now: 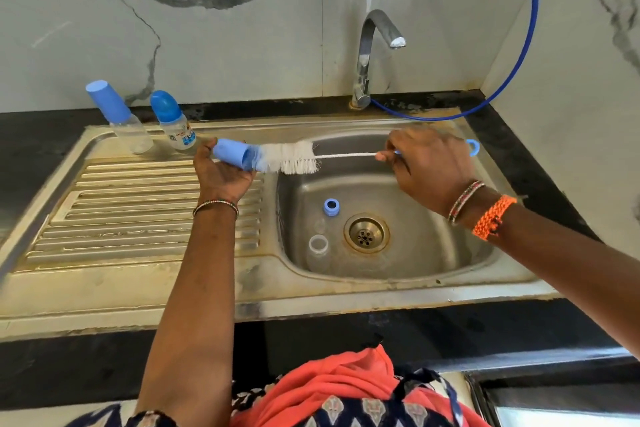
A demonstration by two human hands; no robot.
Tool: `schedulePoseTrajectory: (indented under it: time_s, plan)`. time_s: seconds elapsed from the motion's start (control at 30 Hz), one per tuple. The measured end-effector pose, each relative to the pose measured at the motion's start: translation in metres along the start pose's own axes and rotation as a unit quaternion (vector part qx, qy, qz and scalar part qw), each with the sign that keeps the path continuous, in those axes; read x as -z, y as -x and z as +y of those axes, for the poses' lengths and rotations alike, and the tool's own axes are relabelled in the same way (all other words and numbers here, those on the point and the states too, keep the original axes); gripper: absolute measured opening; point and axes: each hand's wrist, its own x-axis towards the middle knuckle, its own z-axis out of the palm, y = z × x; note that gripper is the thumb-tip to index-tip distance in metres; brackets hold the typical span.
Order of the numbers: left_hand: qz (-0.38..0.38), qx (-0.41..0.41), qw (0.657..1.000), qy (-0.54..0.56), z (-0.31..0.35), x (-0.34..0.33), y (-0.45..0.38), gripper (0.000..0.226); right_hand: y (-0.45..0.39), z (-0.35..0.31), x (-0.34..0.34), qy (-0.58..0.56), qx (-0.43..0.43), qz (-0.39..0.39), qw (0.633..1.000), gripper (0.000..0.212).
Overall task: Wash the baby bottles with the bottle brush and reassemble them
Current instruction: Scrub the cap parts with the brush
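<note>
Blue is the cap (231,157) in the left hand (221,174), whose fingers curl round it and hold it on its side over the edge of the sink (450,246). The right hand (429,168) pinches the thin handle of the bottle brush (294,159), and the white bristles poke into the open end of the cap. Down in the sink a blue ring (331,207) lies near the drain (366,233), and a clear bottle (318,251) with no top lies just beside the drain too. Two more baby bottles stand on the draining board to the left: a tall one (119,116) with a blue cap and a small one (173,121) beside it. The tap (372,55) is behind the sink, on the dark desk (519,163).
</note>
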Motion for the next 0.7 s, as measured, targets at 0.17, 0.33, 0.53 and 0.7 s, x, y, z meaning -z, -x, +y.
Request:
schedulePoseTrajectory:
  time_s: [0.17,0.33,0.53,0.7]
  plan:
    - [0.022,-0.005,1.0,-0.017,-0.002,-0.003,-0.001,0.018,0.01,0.005,-0.003,0.082,0.114,0.07,0.988,0.022]
    - [-0.061,-0.055,0.985,0.149,-0.006,-0.012,0.004,0.015,0.003,-0.014,0.007,-0.351,-0.292,-0.357,0.815,0.032]
    - [0.04,-0.082,0.985,0.148,-0.003,-0.009,-0.007,0.018,0.013,0.017,0.005,-0.474,-0.406,-0.472,0.623,0.028]
    - [0.105,-0.038,0.99,0.09,-0.007,-0.007,-0.01,0.025,0.02,0.032,0.005,-0.463,-0.449,-0.344,0.682,0.027]
